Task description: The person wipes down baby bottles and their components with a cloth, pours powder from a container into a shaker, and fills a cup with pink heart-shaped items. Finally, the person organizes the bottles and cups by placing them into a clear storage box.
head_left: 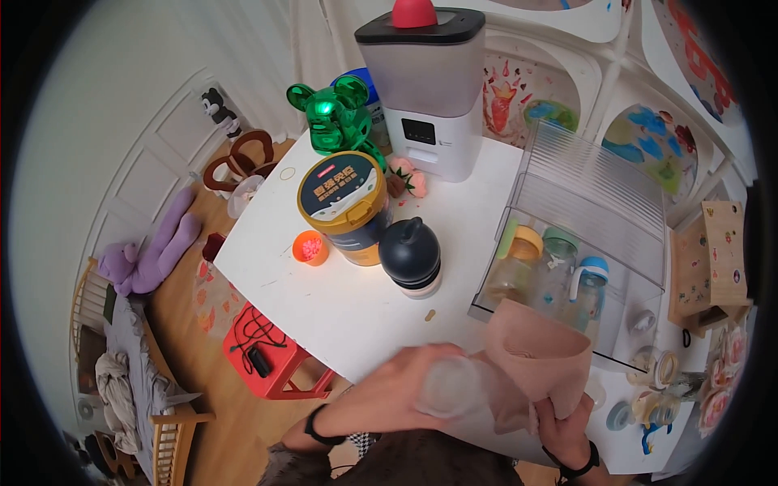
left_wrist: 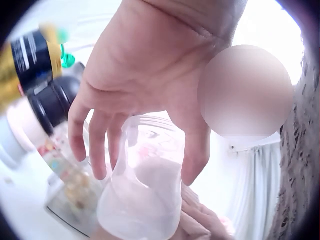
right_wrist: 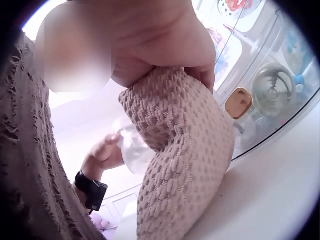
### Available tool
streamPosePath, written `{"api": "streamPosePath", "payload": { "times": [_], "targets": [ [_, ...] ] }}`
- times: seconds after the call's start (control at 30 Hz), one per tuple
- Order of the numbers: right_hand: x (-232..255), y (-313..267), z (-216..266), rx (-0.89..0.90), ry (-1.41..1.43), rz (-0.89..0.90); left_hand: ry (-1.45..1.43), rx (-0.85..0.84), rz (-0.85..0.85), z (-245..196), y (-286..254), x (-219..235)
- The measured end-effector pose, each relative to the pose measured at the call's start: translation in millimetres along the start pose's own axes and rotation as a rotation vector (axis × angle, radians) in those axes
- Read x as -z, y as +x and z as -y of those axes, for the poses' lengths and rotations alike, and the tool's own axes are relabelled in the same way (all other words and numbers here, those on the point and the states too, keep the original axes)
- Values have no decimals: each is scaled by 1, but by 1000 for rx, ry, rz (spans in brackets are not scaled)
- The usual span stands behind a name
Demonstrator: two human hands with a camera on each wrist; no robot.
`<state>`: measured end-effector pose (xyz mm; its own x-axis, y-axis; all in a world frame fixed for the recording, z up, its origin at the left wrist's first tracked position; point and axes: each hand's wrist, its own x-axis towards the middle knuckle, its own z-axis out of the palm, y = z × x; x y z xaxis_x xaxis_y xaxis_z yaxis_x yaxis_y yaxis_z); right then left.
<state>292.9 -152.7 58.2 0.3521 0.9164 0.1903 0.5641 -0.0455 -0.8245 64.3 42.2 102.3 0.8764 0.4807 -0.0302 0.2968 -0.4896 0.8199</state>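
Observation:
My left hand (head_left: 385, 393) grips a clear, open-topped bottle (left_wrist: 142, 200) near its rim, fingers on one side and thumb on the other in the left wrist view. The bottle is blurred in the head view. To the right, my right hand (head_left: 565, 429) holds a pinkish-brown waffle-weave cloth (head_left: 543, 348), pinched at its lower edge. The cloth (right_wrist: 185, 140) hangs in folds above the white table in the right wrist view, with the bottle partly hidden behind it.
A clear ribbed bin (head_left: 583, 202) holds several baby bottles (head_left: 559, 259). Further left stand a dark-capped flask (head_left: 411, 251), a gold-lidded tub (head_left: 344, 190), an orange cup (head_left: 310, 248), a green bear figure (head_left: 332, 117) and a white dispenser (head_left: 433, 130). Loose bottle parts (head_left: 620, 415) lie at the right.

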Motion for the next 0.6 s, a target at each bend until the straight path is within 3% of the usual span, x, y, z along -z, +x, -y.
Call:
{"api": "streamPosePath", "payload": {
  "times": [0.07, 0.2, 0.27, 0.3, 0.37, 0.43, 0.5, 0.6],
  "targets": [
    [0, -7, -1, 39, -136, -79, 151, 115, -58, 15, -15, 25],
    [-1, -9, 19, 12, -118, -131, 323, 304, -226, 38, -35, 71],
    [-3, -10, 13, 362, -501, 17, 361, 411, -301, 51, -40, 88],
    [-4, -3, 16, 362, -501, 16, 412, 447, -342, 58, -42, 94],
    [-10, 13, 29, 472, -693, 319, 397, 498, -393, 73, -48, 102],
    [-20, 11, 26, 410, -759, 391, 376, 528, -426, 86, -53, 112],
    [-28, 5, 11, 305, -681, 574, 199, 556, -495, 103, -59, 121],
    [-35, 10, -3, 307, -599, 543, 181, 534, -575, 137, -68, 132]
  ]
}}
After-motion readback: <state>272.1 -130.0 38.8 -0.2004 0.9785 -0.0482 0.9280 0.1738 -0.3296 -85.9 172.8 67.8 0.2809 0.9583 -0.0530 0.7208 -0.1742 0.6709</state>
